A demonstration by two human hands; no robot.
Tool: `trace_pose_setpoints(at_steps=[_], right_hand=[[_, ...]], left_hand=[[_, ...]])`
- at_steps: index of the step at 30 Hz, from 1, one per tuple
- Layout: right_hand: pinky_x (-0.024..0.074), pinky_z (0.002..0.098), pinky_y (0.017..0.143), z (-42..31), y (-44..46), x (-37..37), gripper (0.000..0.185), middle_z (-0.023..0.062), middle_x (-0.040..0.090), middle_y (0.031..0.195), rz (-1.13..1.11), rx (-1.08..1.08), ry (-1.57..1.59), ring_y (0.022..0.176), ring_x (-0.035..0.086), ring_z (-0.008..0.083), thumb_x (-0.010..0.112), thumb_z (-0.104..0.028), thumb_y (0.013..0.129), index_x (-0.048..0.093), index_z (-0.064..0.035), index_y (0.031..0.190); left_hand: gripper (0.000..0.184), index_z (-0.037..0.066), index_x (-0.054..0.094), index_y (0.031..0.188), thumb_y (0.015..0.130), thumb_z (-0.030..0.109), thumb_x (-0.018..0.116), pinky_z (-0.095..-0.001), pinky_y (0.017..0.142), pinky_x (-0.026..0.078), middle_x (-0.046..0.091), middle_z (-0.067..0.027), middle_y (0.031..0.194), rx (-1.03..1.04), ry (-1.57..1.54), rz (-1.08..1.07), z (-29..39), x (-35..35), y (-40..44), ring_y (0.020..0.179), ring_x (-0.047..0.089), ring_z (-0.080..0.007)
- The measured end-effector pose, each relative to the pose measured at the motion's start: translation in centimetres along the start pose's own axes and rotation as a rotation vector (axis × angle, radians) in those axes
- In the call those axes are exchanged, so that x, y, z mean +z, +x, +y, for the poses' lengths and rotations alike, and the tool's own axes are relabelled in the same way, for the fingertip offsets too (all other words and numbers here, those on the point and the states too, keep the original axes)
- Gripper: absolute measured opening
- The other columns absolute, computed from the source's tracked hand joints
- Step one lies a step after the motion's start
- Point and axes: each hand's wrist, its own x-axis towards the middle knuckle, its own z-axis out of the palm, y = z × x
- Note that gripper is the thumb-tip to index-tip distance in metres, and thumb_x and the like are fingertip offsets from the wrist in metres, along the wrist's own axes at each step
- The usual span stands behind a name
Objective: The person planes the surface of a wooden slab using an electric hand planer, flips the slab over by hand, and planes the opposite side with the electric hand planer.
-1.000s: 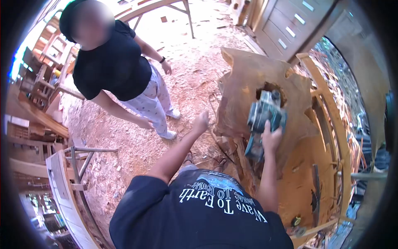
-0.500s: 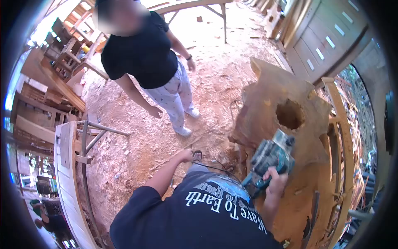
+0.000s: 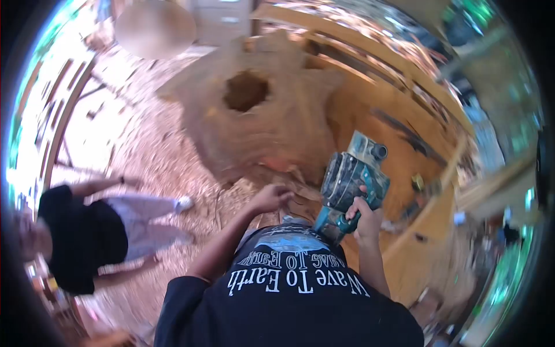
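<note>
My right hand (image 3: 363, 215) is closed around the rear handle of a teal handheld power tool (image 3: 350, 185). The tool has a boxy, dusty dark body, a pale plate and a round dark knob at its far end; whether it is a planer or a sander I cannot make out. It is held in front of my right side, seemingly apart from the wood. My left hand (image 3: 273, 198) is raised in front of my shirt, fingers loosely extended, with nothing in it. Beyond both hands is a large, irregular wooden slab (image 3: 272, 121) with a dark hole through it.
An orange-brown wooden surface (image 3: 367, 118) with a raised edge lies beside the slab, with a long dark strip (image 3: 404, 133) on it. A person in a black shirt (image 3: 84, 237) stands at the left. Wood shavings cover the floor (image 3: 150, 150). Motion blurs the view.
My view has swung to the right, so the slab now lies straight ahead and the other person at the far left. My left hand has come up in front of me; my right still grips the tool.
</note>
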Motion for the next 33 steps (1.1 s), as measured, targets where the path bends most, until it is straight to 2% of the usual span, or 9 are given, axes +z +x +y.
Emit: trace_pose_setpoints(at_steps=[2,4,7,10,13,16,22,28,33], right_hand=[[0.0463,0.0341,0.050,0.4,-1.2,-1.8,0.037,0.0045,0.050,0.063,0.120,-0.054,0.091,0.050,0.052,0.0164,0.056,0.004,0.085,0.055,-0.0041,0.120],[0.0465,0.0346,0.050,1.4,-2.3,-5.6,0.037,0.0046,0.049,0.064,0.227,-0.084,0.170,0.051,0.051,0.0168,0.056,0.004,0.083,0.055,-0.0045,0.119],[0.0467,0.0352,0.050,1.8,-5.0,-10.0,0.037,0.0048,0.048,0.064,0.352,-0.146,0.246,0.051,0.051,0.0176,0.055,0.004,0.081,0.056,-0.0055,0.117],[0.0468,0.0355,0.050,2.0,-7.4,-12.1,0.038,0.0054,0.048,0.067,0.450,-0.191,0.281,0.052,0.051,0.0184,0.056,0.004,0.080,0.054,-0.0070,0.116],[0.0472,0.0349,0.051,2.2,-8.8,-12.1,0.038,0.0052,0.048,0.069,0.528,-0.203,0.311,0.053,0.051,0.0179,0.056,0.005,0.081,0.051,-0.0075,0.116],[0.0474,0.0343,0.051,2.7,-9.6,-12.4,0.037,0.0049,0.048,0.068,0.557,-0.217,0.298,0.053,0.051,0.0174,0.056,0.005,0.082,0.051,-0.0076,0.116],[0.0475,0.0341,0.051,3.0,-8.7,-12.7,0.035,0.0047,0.049,0.069,0.510,-0.204,0.280,0.053,0.052,0.0173,0.056,0.004,0.083,0.051,-0.0068,0.116],[0.0455,0.0341,0.047,2.0,-6.0,-12.3,0.036,0.0067,0.051,0.069,0.476,-0.165,0.302,0.049,0.051,0.0179,0.056,0.008,0.080,0.052,-0.0056,0.113],[0.0443,0.0352,0.046,0.3,-0.8,-12.3,0.038,0.0057,0.047,0.061,0.362,-0.154,0.306,0.046,0.050,0.0188,0.058,0.005,0.076,0.056,-0.0060,0.112]], left_hand=[[0.034,0.000,0.067,0.111,0.094,0.028,0.065,-0.0436,0.085,0.053,0.070,-0.0193,0.102,0.202,0.000,0.176,1.4,-0.5,2.8,0.097,0.069,-0.0338],[0.032,-0.001,0.068,0.104,0.092,0.028,0.064,-0.0440,0.084,0.053,0.069,-0.0204,0.101,0.294,0.104,0.389,3.9,1.7,6.5,0.096,0.067,-0.0382],[0.033,0.000,0.068,0.105,0.092,0.030,0.063,-0.0424,0.094,0.049,0.068,-0.0185,0.111,0.611,0.843,0.318,6.6,5.0,13.4,0.108,0.063,-0.0366],[0.035,0.002,0.066,0.110,0.092,0.031,0.060,-0.0409,0.106,0.040,0.065,-0.0155,0.120,0.724,0.920,0.259,10.8,8.4,15.5,0.122,0.056,-0.0309],[0.038,0.004,0.063,0.118,0.091,0.030,0.058,-0.0419,0.112,0.033,0.063,-0.0132,0.124,0.547,1.153,0.166,10.6,10.7,17.7,0.127,0.052,-0.0263],[0.035,0.006,0.062,0.119,0.090,0.025,0.057,-0.0413,0.108,0.036,0.065,-0.0115,0.120,0.568,1.284,0.308,9.4,11.8,18.7,0.122,0.056,-0.0246],[0.025,0.008,0.063,0.112,0.090,0.017,0.056,-0.0397,0.101,0.039,0.068,-0.0086,0.114,0.579,1.286,0.244,9.6,11.3,19.6,0.114,0.062,-0.0233],[0.031,0.007,0.065,0.110,0.085,0.027,0.063,-0.0393,0.101,0.039,0.067,-0.0078,0.110,0.466,1.256,0.130,10.9,11.3,16.6,0.114,0.060,-0.0242],[0.036,0.007,0.064,0.109,0.083,0.033,0.065,-0.0384,0.104,0.036,0.065,-0.0093,0.107,0.577,1.208,0.109,8.4,11.0,11.3,0.115,0.055,-0.0243]])
